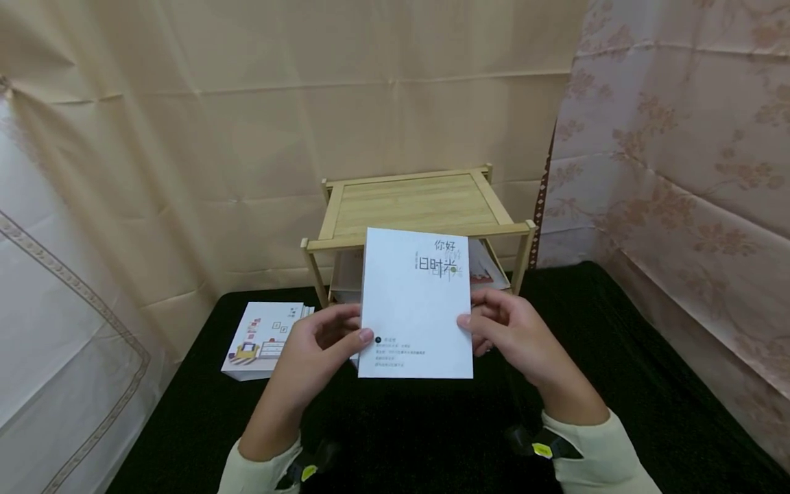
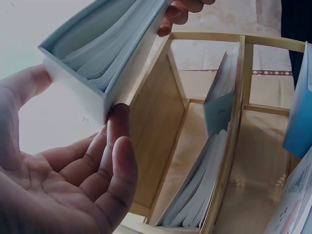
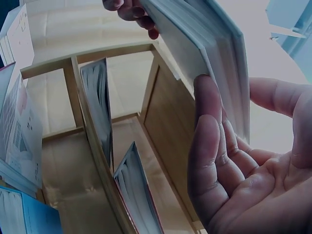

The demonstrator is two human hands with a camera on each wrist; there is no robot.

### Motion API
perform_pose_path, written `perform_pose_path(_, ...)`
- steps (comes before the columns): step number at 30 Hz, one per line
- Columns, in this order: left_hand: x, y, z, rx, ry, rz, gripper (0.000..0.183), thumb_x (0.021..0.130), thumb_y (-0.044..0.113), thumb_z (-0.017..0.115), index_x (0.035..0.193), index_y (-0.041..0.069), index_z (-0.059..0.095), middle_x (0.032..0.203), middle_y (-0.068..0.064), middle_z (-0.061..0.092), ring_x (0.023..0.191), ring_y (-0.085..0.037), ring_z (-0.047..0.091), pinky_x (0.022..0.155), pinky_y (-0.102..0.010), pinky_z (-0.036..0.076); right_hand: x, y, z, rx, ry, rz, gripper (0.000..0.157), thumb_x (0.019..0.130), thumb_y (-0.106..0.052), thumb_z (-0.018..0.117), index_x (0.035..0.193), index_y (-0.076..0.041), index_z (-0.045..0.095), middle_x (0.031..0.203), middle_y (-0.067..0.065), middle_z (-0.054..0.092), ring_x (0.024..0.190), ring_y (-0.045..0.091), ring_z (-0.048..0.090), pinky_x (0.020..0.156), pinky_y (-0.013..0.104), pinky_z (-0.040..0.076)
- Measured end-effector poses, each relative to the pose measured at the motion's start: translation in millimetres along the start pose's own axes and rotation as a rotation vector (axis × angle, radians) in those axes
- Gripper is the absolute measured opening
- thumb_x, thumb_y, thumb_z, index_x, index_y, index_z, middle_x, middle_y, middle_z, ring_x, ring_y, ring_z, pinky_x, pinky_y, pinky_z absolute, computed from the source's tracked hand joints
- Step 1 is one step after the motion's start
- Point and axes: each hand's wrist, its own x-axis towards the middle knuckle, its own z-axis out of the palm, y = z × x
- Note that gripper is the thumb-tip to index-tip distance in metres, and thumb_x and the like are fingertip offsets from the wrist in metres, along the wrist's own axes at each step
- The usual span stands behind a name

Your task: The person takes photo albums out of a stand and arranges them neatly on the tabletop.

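A white book (image 1: 416,309) with dark Chinese lettering on its cover is held up in front of the rack. My left hand (image 1: 321,339) grips its left edge, thumb on the cover. On the opposite edge, my right hand (image 1: 509,333) holds it the same way. In the left wrist view the white book (image 2: 80,78) shows its thick page block, with fingers curled underneath. From the right wrist, its pages (image 3: 219,73) appear between the thumb and the fingers.
Behind the book stands a two-tier wooden rack (image 1: 416,202); books (image 1: 487,264) lie on its lower tier. Left of it, a stack of illustrated books (image 1: 262,336) sits on the dark cloth (image 1: 185,405). A blue book (image 3: 41,214) shows at the right wrist view's edge. Curtains (image 1: 247,137) hang behind.
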Motion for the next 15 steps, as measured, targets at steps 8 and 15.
perform_pose_path(8, -5.6, -7.1, -7.3, -0.015, -0.036, 0.08, 0.047, 0.094, 0.023, 0.076, 0.138, 0.013, 0.061, 0.121, -0.011, 0.07, 0.108, -0.027, 0.069, 0.093, -0.032, 0.057, 0, -2, 5.3, -0.008, -0.045, -0.031, 0.04, 0.101, -0.017, 0.067, 0.132, 0.005, 0.056, 0.103, 0.02, 0.073, 0.078, 0.025, 0.071, 0.067, 0.037, 0.061)
perform_pose_path(15, -5.3, -11.0, -12.2, -0.012, -0.111, 0.074, 0.056, 0.093, 0.019, 0.077, 0.144, 0.01, 0.055, 0.126, -0.013, 0.067, 0.107, -0.028, 0.068, 0.092, -0.033, 0.057, -2, 0, 6.4, -0.033, -0.054, -0.029, 0.039, 0.098, -0.015, 0.069, 0.131, 0.004, 0.058, 0.098, 0.018, 0.073, 0.076, 0.026, 0.07, 0.066, 0.037, 0.061)
